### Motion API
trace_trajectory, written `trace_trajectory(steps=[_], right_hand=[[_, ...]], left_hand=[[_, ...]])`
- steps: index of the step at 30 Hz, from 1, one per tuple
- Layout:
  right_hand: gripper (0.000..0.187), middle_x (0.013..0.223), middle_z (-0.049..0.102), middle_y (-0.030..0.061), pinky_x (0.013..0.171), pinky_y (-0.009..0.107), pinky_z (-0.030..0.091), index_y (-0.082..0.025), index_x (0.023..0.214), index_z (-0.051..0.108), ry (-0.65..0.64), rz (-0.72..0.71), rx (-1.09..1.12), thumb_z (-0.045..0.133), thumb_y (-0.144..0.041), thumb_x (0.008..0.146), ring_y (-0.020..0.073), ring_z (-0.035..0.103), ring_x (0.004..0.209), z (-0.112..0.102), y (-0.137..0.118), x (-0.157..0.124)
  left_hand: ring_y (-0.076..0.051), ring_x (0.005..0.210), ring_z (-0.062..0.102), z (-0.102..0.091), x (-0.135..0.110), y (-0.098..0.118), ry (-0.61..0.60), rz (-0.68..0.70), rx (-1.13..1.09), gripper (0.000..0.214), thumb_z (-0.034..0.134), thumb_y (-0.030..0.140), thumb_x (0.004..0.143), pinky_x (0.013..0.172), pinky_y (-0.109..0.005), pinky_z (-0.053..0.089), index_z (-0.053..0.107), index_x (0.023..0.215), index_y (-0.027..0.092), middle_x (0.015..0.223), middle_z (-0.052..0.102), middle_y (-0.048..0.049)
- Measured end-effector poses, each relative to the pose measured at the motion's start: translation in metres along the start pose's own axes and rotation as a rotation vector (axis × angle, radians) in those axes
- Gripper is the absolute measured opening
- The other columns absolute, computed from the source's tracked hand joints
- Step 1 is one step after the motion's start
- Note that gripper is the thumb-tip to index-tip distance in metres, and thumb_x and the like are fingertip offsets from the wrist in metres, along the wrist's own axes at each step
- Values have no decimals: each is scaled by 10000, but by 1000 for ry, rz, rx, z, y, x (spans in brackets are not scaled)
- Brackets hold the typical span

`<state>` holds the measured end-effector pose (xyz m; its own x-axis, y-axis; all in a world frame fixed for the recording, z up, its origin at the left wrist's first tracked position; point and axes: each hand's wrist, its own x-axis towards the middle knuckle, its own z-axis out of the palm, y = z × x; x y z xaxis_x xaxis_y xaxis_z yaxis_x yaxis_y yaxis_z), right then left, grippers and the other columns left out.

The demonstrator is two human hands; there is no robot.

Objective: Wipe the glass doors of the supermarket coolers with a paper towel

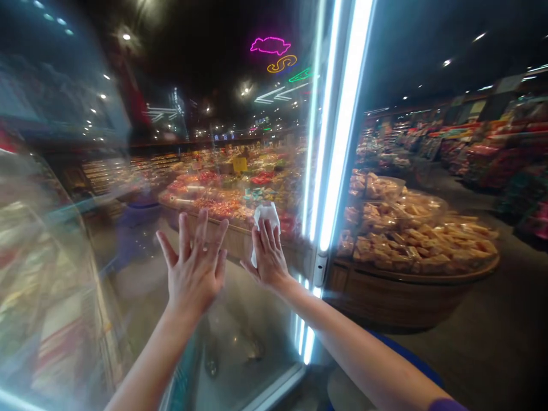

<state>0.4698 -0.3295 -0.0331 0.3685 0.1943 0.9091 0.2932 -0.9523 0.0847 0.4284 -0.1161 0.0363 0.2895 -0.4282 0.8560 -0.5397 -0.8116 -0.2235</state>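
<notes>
My left hand (194,268) lies flat against a glass door (240,342), fingers spread, holding nothing. My right hand (268,254) presses a white cloth (266,218) against the same glass, fingers stretched flat over it. The cloth sticks out above my fingertips. The door's bright lit edge strip (340,125) runs up just right of my right hand. Reflections of the shop cover the glass.
A round wooden display stand (411,285) piled with packaged goods stands to the right of the door. Shelves of goods (492,148) line the far right along a dark aisle floor. Blurred shelves (38,274) show at the left. Neon signs (274,51) glow overhead.
</notes>
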Motion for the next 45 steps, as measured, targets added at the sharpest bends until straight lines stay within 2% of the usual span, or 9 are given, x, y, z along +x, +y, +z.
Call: trace_trajectory(steps=[6,11,18,23,29,35,40,42,45], right_hand=[[931,1735,-10,191,1261,710,137,-134,1624,-216,143,135,-22,359,-563,1030,364,-62,1600,-23,55,31],[968,1733,-19,191,1238,745,183,-137,1629,-200,106,14,24,391,-595,1015,390,-45,1598,-23,65,18],[897,1733,107,170,1281,681,119,-184,1623,-233,156,20,46,309,-586,1032,347,-12,1609,-39,79,47],[938,1730,72,206,1240,719,184,-113,1644,-136,141,-40,26,354,-611,1018,396,22,1603,-23,66,9],[958,1721,83,236,1233,736,129,-76,1639,-127,126,-6,2,361,-616,1016,418,50,1598,-36,52,42],[920,1733,2,205,1233,696,219,-45,1642,-65,98,-75,4,348,-591,1028,374,-78,1603,-13,11,-5],[898,1725,121,207,1234,691,230,-72,1654,22,77,19,23,419,-561,1014,390,29,1605,-13,-15,16],[883,1727,107,203,1241,685,217,-69,1653,17,79,47,31,403,-551,1022,383,10,1606,-12,-26,21],[897,1730,45,214,1232,698,220,-44,1645,-35,94,16,35,387,-545,1033,378,-56,1604,-2,-49,6]], left_hand=[[-289,1586,-130,14,23,27,29,-45,31,839,557,293,971,1258,-699,-96,44,1621,433,1732,33,9],[-314,1586,-124,34,37,50,50,-123,60,837,559,296,966,1248,-716,-96,58,1625,421,1730,-17,-1],[-335,1579,-156,46,38,60,53,-219,102,810,561,326,967,1235,-730,-120,93,1618,441,1721,-88,30],[-334,1579,-165,43,24,57,66,-241,136,812,574,317,963,1230,-736,-115,111,1624,403,1727,-77,3],[-298,1572,-224,32,3,45,80,-265,182,840,565,303,961,1244,-683,-141,66,1634,376,1715,-158,35],[-307,1576,-224,24,-16,25,34,-273,200,844,564,291,960,1244,-685,-136,67,1637,371,1718,-170,32],[-309,1584,-197,17,-31,10,17,-288,202,847,583,298,951,1250,-669,-134,92,1638,369,1732,-114,21],[-319,1589,-174,13,-39,6,8,-292,202,853,599,299,943,1254,-668,-124,108,1637,367,1735,-96,12],[-331,1592,-157,5,-51,-2,5,-307,206,868,618,298,935,1260,-664,-108,112,1638,362,1735,-107,2]])
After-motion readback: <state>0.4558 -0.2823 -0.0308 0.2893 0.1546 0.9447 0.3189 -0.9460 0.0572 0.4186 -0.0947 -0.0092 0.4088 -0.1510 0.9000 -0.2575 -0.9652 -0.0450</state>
